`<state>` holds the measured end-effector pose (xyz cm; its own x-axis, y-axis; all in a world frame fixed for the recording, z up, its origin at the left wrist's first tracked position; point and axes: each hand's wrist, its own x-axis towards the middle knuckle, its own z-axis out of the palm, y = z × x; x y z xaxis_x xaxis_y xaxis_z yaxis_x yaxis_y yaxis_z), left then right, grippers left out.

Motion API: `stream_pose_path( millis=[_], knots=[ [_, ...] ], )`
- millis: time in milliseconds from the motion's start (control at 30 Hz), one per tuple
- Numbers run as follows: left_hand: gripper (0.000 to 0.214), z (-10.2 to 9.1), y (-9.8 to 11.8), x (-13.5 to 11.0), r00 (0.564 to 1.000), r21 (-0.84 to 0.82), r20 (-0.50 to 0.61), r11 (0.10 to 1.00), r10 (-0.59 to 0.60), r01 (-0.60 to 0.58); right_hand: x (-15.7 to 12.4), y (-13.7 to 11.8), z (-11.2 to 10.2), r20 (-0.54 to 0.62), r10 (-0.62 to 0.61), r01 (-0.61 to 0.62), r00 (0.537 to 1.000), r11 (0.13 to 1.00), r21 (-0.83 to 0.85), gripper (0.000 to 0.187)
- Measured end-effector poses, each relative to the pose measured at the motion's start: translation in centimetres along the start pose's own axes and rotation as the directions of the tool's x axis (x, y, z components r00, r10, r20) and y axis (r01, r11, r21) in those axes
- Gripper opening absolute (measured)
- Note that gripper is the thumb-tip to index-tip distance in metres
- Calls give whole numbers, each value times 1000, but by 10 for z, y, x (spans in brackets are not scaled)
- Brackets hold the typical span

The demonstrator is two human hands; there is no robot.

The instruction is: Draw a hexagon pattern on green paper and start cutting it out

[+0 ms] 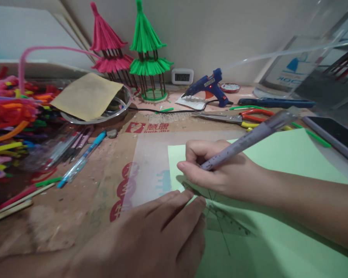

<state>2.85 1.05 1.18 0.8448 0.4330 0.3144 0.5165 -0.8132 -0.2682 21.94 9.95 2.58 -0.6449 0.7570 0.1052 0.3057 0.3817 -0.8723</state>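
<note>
A light purple pen (237,145) is gripped between the thumb and fingers of my right hand (217,170), its top end slanting up to the right. The pen's tip is hidden behind the hand, low over a pale green sheet of paper (281,154). My left hand (162,231) lies with its fingers stretched forward, fingertips pressing on the near end of a clear ruler-like piece (237,227) on the sheet. Several thin dark lines cross on the paper beside the fingertips.
Behind stand pink (110,38) and green (147,34) pipe-cleaner towers, a small clock (182,76) and a blue glue gun (205,85). Scissors (220,117) and a phone (336,135) lie behind the paper and at right. Pipe cleaners (5,116), pens (81,158) and a bowl (127,101) are leftward.
</note>
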Motion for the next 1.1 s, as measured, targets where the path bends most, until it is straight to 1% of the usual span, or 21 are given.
stream_pose_path(
  millis=[67, 167, 300, 400, 600, 700, 900, 1100],
  knots=[
    [43, 0, 1, -1, 1000, -1, 2, 1000, 6, -6, 1, 1, 1, -5, -4, 4, 1000, 1000, 10, 33],
    [46, 0, 1, -2, 1000, 2, -5, 1000, 19, -19, 3, 1, 2, 31, -12, 13, 999, 1000, -16, 33],
    [45, 0, -1, -1, 1000, -4, -8, 1000, -2, 2, 4, 0, 2, 48, -1, 3, 999, 999, -43, 33],
    [46, 0, -1, 0, 1000, -3, -16, 1000, 5, -5, 3, 0, 2, 63, 10, -7, 998, 999, -47, 33],
    [43, 0, 0, 1, 1000, 10, -15, 1000, -11, 11, 2, 1, 2, 73, 12, -6, 997, 997, -81, 32],
    [43, 0, 1, 1, 1000, 3, 8, 1000, -9, 9, 3, 0, 1, 80, 18, -10, 997, 995, -95, 31],
    [45, 0, 0, 1, 1000, -4, 16, 1000, 25, -25, 2, -2, 0, 86, 18, -8, 996, 993, -116, 31],
    [44, -1, -2, 1, 1000, -3, 3, 1000, 11, -11, 2, 0, 1, 78, 0, 9, 997, 994, -112, 32]
  ],
)
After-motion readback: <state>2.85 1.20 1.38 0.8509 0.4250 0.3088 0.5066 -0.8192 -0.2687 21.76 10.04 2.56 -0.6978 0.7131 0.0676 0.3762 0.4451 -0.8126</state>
